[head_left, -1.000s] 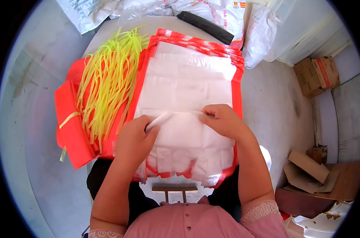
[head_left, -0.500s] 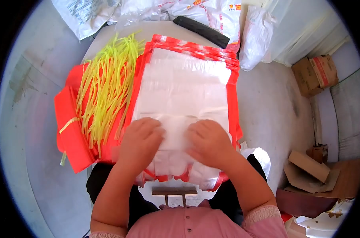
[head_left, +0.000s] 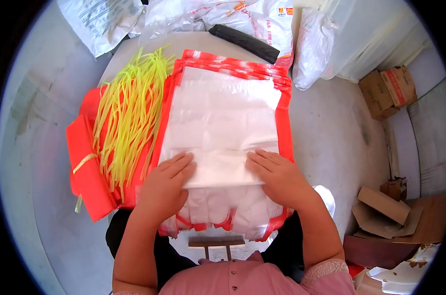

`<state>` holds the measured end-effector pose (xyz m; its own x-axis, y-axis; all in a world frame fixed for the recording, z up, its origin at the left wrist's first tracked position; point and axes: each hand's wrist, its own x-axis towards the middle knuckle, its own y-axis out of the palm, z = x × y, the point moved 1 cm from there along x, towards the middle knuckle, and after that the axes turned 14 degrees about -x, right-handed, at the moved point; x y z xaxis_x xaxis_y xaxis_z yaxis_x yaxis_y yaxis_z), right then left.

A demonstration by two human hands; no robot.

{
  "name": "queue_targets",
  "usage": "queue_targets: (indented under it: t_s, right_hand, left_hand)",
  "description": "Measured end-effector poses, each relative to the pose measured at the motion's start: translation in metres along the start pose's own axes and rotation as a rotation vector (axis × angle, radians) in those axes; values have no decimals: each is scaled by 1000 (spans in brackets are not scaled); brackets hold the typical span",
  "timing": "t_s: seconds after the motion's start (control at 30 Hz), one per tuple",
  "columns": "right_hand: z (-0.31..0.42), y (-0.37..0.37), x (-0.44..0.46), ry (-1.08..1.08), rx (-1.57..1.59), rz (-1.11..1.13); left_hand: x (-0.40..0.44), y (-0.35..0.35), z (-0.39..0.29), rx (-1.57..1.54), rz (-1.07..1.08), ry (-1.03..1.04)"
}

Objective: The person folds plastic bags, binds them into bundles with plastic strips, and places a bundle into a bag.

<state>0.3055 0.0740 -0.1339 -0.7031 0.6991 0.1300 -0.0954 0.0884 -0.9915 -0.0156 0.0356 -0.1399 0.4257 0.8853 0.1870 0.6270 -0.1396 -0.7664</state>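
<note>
A translucent white plastic sheet or bag [head_left: 218, 118] lies flat on a stack of red-edged plastic bags [head_left: 286, 115]. My left hand [head_left: 170, 179] rests on its left side near the folded front edge, fingers stretched out. On the right side my right hand [head_left: 277, 174] presses it with fingers extended and apart. Below the fold, crumpled clear and red bag ends [head_left: 213, 211] hang toward my lap. To the left, a bunch of yellow plastic strips [head_left: 129, 118] lies over red material [head_left: 88, 108]. A red folded bundle [head_left: 88, 167] there is tied with a yellow strip.
A black roll [head_left: 245, 43] lies at the far edge of the table [head_left: 183, 42]. White printed sacks [head_left: 269, 24] and a white plastic bag [head_left: 312, 49] stand behind. Cardboard boxes [head_left: 387, 92] and an opened carton [head_left: 387, 211] are on the right. A stool [head_left: 216, 243] shows below.
Both hands have moved apart, outward to the sheet's sides, and their curled fingers have straightened and flattened. The sheet's front edge now shows as a straight fold.
</note>
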Motion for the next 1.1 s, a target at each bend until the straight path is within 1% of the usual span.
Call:
queue_targets:
  t_s: [0.13, 0.23, 0.33, 0.43, 0.53, 0.63, 0.73, 0.83, 0.93, 1.03, 1.1]
  right_hand:
    - [-17, -3, -5, 60, 61, -17]
    - [-27, -7, -10, 111, 247, -38]
    - [-31, -16, -12, 160, 328, -26]
    - [-35, -17, -19, 377, 695, -13]
    - [-44, -13, -19, 497, 821, -28]
    - [-43, -2, -4, 722, 960, -137]
    - [-42, 11, 12, 783, 901, -178]
    - [-47, 22, 18, 839, 827, -166]
    - [-47, 29, 20, 851, 774, -195]
    - [-43, 26, 21, 870, 735, -207]
    - [-42, 28, 21, 868, 701, -230]
  left_hand:
    - [-1, -6, 4, -74, -37, -38]
    - [-3, -8, 8, -196, -95, -53]
    - [0, -18, 5, -207, -85, -37]
    - [-1, -16, 10, -311, -163, -10]
    - [-3, -17, 3, -632, -190, -353]
    - [6, -6, 12, -635, -340, -497]
    - [20, 0, 11, -641, -437, -514]
    - [27, 8, 23, -584, -457, -505]
    - [33, 11, 28, -560, -473, -568]
    - [36, 3, 13, -390, -441, -628]
    - [35, 2, 9, -377, -452, -570]
